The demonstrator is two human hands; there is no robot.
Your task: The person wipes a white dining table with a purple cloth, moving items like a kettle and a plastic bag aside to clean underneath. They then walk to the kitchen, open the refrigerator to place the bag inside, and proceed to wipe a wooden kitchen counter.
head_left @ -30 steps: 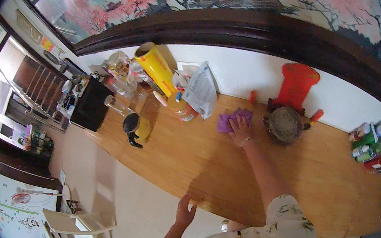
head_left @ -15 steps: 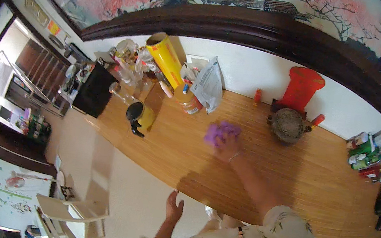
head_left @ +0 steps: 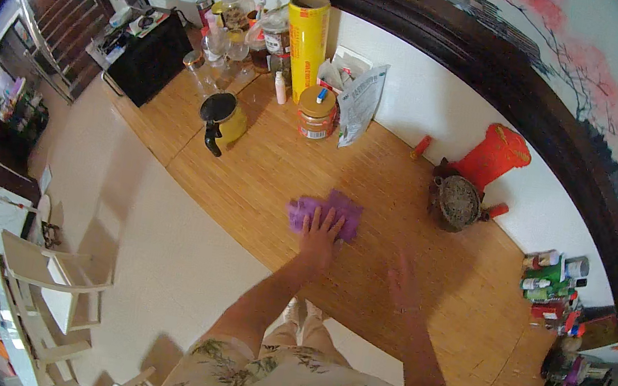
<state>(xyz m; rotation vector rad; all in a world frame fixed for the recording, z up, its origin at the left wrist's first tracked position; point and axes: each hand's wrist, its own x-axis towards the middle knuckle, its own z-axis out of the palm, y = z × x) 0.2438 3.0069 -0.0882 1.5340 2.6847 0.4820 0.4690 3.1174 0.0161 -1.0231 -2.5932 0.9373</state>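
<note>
A crumpled purple cloth point(head_left: 346, 208) lies on the wooden tabletop in front of me. My left hand point(head_left: 320, 236) rests flat on the cloth, fingers spread, pressing it against the wood. To its right, my right hand point(head_left: 406, 286) hovers over the table, slightly blurred, with its fingers stretched out and nothing in them. Beyond the cloth stand a jar with a brown lid point(head_left: 316, 117) and a silvery-white packet point(head_left: 361, 105). A yellow pitcher with a black lid and handle point(head_left: 230, 123) sits to the far left.
A tall yellow roll point(head_left: 306, 46), glass vessels point(head_left: 223, 47) and a black box-shaped appliance point(head_left: 145, 51) line the table's far left. A dark incense-burner-like pot point(head_left: 458, 202) stands before a red plaque point(head_left: 498, 152). Bottles and boxes point(head_left: 552, 286) crowd the right end. White chairs point(head_left: 71, 282) stand at left.
My right hand has let go of the purple cloth and moved right. My left hand has come from beside the table's edge onto the cloth. The view has turned.
</note>
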